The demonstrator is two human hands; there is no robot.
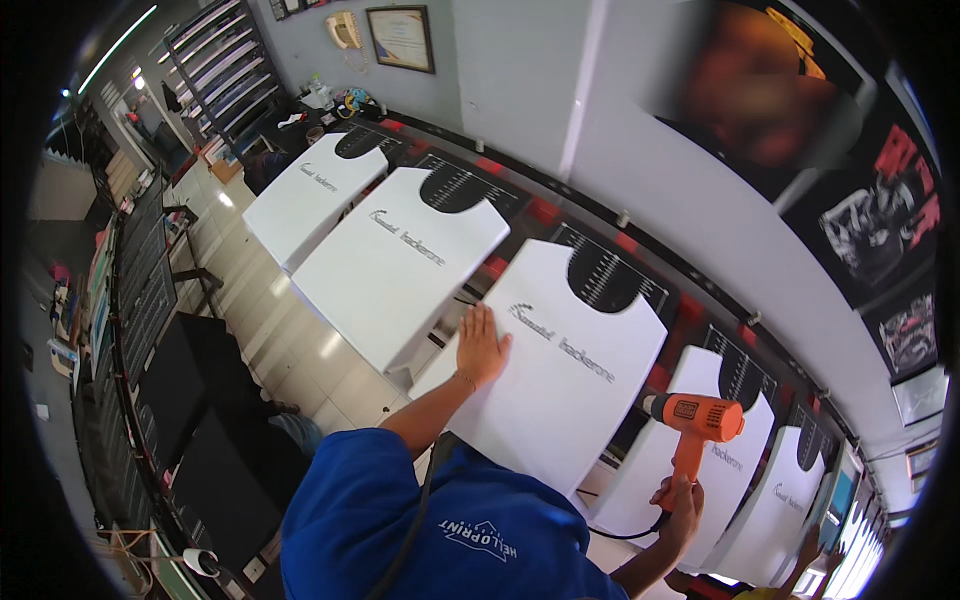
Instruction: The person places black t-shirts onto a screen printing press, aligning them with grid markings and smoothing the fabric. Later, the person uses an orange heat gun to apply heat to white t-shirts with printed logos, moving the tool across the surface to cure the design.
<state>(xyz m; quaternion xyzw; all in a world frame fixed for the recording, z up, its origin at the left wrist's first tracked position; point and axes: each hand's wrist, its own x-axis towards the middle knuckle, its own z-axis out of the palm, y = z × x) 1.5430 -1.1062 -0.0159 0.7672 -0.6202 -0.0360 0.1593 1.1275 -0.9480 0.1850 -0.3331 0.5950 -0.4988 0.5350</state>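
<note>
My left hand (483, 345) lies flat, fingers stretched, on the left edge of a white shirt panel (540, 400) with dark printing across its chest. The panel is spread over a board, and its curved neckline shows a black surface with white ruled marks (604, 280). In my right hand (682, 506) is an orange heat gun (698, 428), gripped by its handle. Its dark nozzle points left toward the panel's right edge, apart from the fabric. Beneath the gun lies another white panel (640, 485), partly hidden by it.
More printed white panels (400, 260) lie along the row on both sides. A black rail (560, 190) runs along the wall. At lower right another person's hands (815, 560) are near the last panel. Black box-shaped objects (215, 480) stand behind at left. A dark rack (225, 70) stands far left.
</note>
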